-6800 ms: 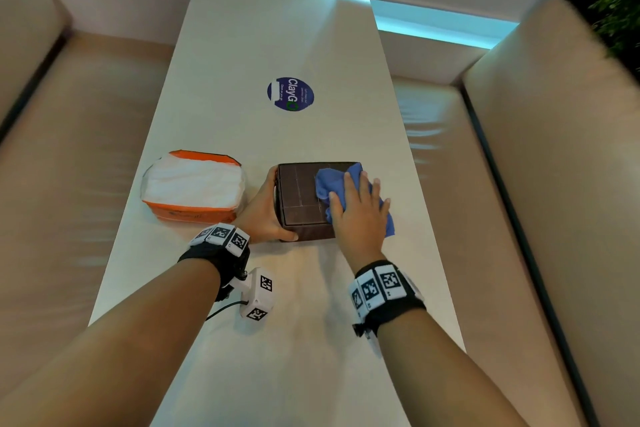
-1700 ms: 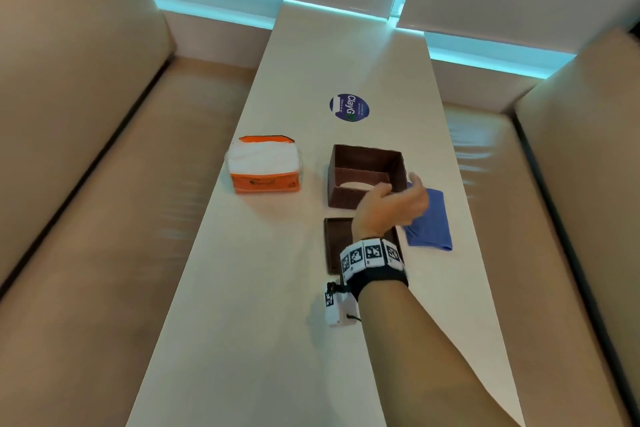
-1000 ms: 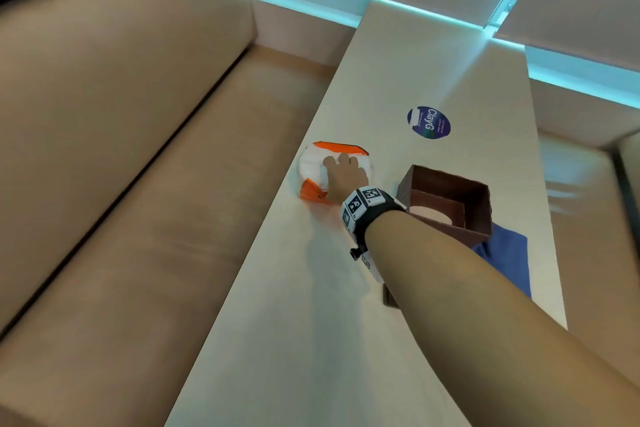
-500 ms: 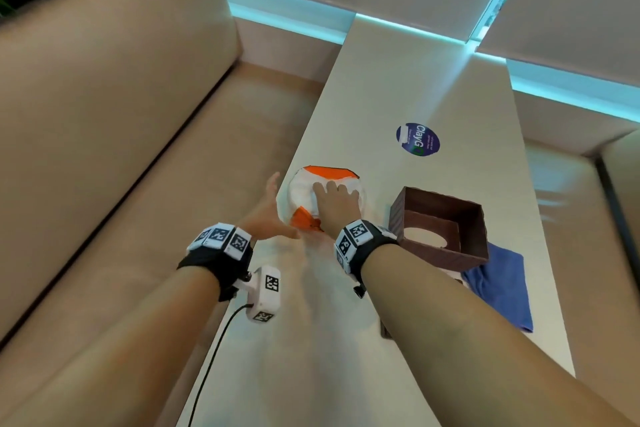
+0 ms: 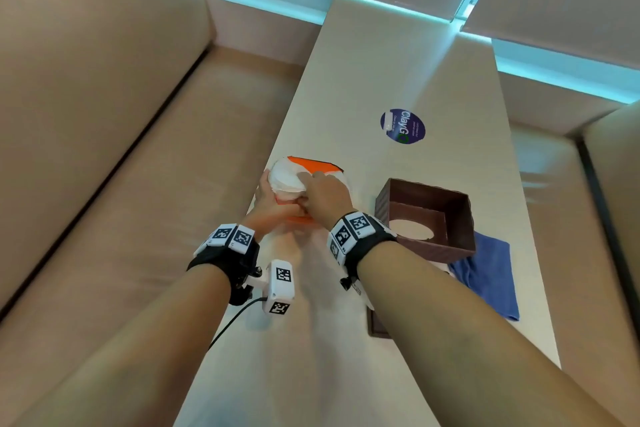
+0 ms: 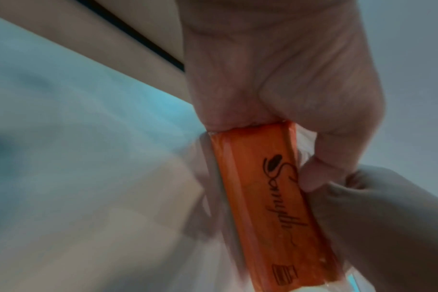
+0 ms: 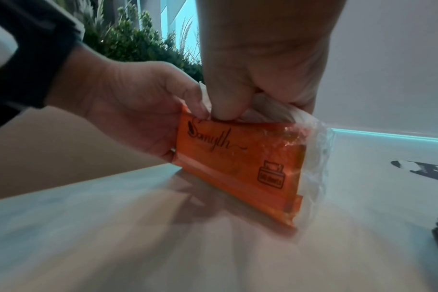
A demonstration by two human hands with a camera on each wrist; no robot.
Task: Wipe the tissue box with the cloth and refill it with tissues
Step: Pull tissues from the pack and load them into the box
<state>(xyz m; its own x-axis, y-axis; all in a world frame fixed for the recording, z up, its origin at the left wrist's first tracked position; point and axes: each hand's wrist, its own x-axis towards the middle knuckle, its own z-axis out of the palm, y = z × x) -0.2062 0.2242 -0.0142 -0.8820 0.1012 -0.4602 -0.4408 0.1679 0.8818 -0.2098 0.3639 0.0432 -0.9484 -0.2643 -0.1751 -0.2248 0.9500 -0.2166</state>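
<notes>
- Long and pale, the table (image 5: 391,56) runs between 2 tan sofas, with a round blue sticker (image 5: 402,126) farther up it.
- Our left hand (image 5: 273,206) grips the near left end of the orange tissue pack (image 5: 313,165), thumb and fingers curled round it.
- Our right hand (image 5: 325,198) pinches the white tissues (image 5: 285,179) at the top of the pack, thumb pressed in at the pack's edge.
- In the right wrist view, the pack is tipped up on 1 long edge on the table.
- The brown tissue box (image 5: 427,218) sits upside down just to the right, open side up, so we see its round hole from inside.
- The blue cloth (image 5: 485,277) lies flat beside the box, partly under its corner.
- A small brown panel (image 5: 375,326) peeks out under our right arm; it may be the box's base.
- We think the wiping is done and the refill is starting.
- Next we need to pull the tissues free while the left hand holds the wrapper, then drop them into the open box.
</notes>
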